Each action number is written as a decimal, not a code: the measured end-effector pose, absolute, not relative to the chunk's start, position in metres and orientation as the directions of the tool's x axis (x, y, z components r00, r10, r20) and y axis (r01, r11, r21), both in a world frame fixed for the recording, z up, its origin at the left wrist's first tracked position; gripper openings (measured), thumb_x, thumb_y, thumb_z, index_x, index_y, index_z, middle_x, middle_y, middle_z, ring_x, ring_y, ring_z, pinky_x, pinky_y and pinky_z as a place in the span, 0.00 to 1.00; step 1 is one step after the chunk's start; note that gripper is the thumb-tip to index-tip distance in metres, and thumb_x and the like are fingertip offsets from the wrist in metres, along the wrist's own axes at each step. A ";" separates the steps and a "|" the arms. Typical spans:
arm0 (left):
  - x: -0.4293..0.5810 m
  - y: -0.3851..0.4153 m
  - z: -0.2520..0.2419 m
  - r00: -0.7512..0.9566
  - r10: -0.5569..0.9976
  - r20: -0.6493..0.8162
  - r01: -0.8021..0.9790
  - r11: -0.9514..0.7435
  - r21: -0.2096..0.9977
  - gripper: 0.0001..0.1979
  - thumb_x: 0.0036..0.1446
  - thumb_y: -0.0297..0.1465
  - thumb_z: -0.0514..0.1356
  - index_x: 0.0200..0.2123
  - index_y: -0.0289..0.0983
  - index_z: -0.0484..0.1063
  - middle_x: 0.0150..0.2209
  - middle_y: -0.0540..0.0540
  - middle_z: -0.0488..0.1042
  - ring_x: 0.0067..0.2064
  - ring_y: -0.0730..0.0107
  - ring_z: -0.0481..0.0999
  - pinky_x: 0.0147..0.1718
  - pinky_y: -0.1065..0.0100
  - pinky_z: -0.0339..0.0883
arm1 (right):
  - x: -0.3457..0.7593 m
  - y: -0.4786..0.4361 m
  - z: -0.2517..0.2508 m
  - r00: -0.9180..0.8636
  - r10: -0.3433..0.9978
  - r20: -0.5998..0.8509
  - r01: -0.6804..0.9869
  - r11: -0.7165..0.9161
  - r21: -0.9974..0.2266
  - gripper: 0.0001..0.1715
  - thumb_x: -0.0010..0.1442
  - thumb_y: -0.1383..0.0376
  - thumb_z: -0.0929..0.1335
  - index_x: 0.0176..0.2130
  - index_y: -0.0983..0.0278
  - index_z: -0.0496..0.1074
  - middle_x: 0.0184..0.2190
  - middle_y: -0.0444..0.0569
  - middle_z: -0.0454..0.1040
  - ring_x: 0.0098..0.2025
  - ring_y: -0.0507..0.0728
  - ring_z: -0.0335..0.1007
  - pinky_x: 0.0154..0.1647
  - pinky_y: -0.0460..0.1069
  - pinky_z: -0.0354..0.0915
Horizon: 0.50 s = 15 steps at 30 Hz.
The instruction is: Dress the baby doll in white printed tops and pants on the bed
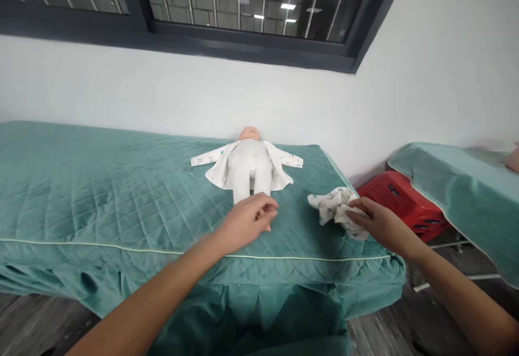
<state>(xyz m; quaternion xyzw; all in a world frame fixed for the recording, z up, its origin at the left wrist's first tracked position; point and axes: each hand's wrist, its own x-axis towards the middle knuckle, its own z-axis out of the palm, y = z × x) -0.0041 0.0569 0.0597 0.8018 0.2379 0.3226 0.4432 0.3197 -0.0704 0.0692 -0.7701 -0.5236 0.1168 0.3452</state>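
Observation:
A baby doll [250, 156] lies on its back on the green quilted bed cover, its head toward the wall. Its arms stretch out in the sleeves of a white printed baby top [218, 176], whose front is spread apart over the white body. Just in front of the doll's legs is my left hand [249, 220], fingers loosely curled with gaps between them and nothing visible in them; it hides the feet. My right hand [379, 223] pinches a crumpled white printed baby garment [334, 205] at the bed's right side. Folds conceal the garment's shape.
The green bed [121, 194] runs along a white wall beneath a dark-framed barred window [247, 37]. Red plastic stools [399, 199] stand in the gap to the right. Beyond them is another green-covered bed [466, 199], with metal legs showing below.

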 end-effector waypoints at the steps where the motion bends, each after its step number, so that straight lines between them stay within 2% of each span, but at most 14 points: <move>1: 0.000 0.049 0.071 0.723 0.620 0.304 0.049 -0.485 0.873 0.10 0.60 0.36 0.61 0.45 0.47 0.75 0.42 0.46 0.76 0.43 0.61 0.75 0.41 0.63 0.68 | 0.299 -0.061 0.088 0.375 0.921 0.105 0.632 -0.171 -0.756 0.20 0.51 0.50 0.74 0.38 0.60 0.77 0.28 0.46 0.78 0.28 0.57 0.74 0.25 0.49 0.67; 3: 0.007 0.038 0.091 0.742 0.557 0.373 -0.057 -0.501 0.863 0.23 0.56 0.37 0.65 0.56 0.50 0.69 0.53 0.44 0.72 0.53 0.58 0.72 0.50 0.60 0.68 | 0.255 -0.043 0.125 0.347 0.937 0.029 0.373 -0.109 -0.921 0.25 0.52 0.50 0.73 0.44 0.61 0.75 0.27 0.46 0.77 0.26 0.56 0.72 0.22 0.48 0.66; 4: 0.009 0.035 0.100 0.726 0.545 0.420 -0.096 -0.525 0.846 0.29 0.54 0.37 0.67 0.59 0.51 0.66 0.57 0.43 0.69 0.57 0.56 0.70 0.54 0.59 0.66 | 0.235 -0.034 0.141 0.320 0.947 0.017 0.264 -0.072 -0.962 0.26 0.53 0.51 0.74 0.47 0.62 0.74 0.28 0.45 0.77 0.25 0.55 0.71 0.22 0.47 0.66; 5: 0.010 0.035 0.107 0.694 0.549 0.467 -0.116 -0.554 0.824 0.32 0.54 0.36 0.67 0.61 0.51 0.64 0.58 0.43 0.67 0.58 0.56 0.69 0.56 0.58 0.65 | 0.216 -0.027 0.156 0.297 0.955 0.019 0.181 -0.037 -0.983 0.25 0.53 0.53 0.74 0.48 0.62 0.74 0.29 0.45 0.77 0.24 0.53 0.71 0.21 0.46 0.65; 7: 0.005 0.039 0.119 0.592 0.602 0.535 -0.105 -0.601 0.792 0.30 0.55 0.33 0.66 0.60 0.49 0.65 0.57 0.43 0.68 0.54 0.57 0.70 0.55 0.57 0.65 | 0.188 -0.013 0.180 0.231 0.973 0.020 0.059 0.007 -0.998 0.23 0.54 0.58 0.74 0.48 0.63 0.74 0.31 0.46 0.78 0.26 0.52 0.72 0.22 0.45 0.66; 10: -0.014 0.049 0.136 0.453 0.692 0.562 -0.059 -0.605 0.794 0.20 0.54 0.33 0.66 0.51 0.45 0.73 0.49 0.43 0.72 0.44 0.60 0.73 0.46 0.61 0.68 | 0.167 0.005 0.202 0.204 0.976 0.073 -0.091 0.093 -0.991 0.15 0.56 0.66 0.73 0.44 0.64 0.75 0.34 0.47 0.77 0.30 0.51 0.73 0.26 0.43 0.70; 13: -0.038 0.058 0.159 0.592 0.624 0.510 0.031 -0.651 0.759 0.08 0.53 0.37 0.67 0.35 0.41 0.75 0.33 0.48 0.74 0.33 0.65 0.72 0.36 0.65 0.67 | 0.161 0.017 0.216 0.184 0.975 0.124 -0.139 0.150 -0.979 0.10 0.57 0.73 0.72 0.41 0.65 0.74 0.34 0.47 0.76 0.33 0.51 0.74 0.33 0.45 0.74; 15: -0.051 0.063 0.176 0.678 0.543 0.495 0.081 -0.725 0.684 0.10 0.56 0.39 0.64 0.27 0.40 0.73 0.26 0.50 0.73 0.29 0.67 0.70 0.32 0.68 0.66 | 0.157 0.020 0.222 0.149 0.975 0.163 -0.042 0.171 -0.984 0.06 0.58 0.71 0.72 0.39 0.65 0.75 0.35 0.48 0.75 0.35 0.52 0.74 0.37 0.48 0.75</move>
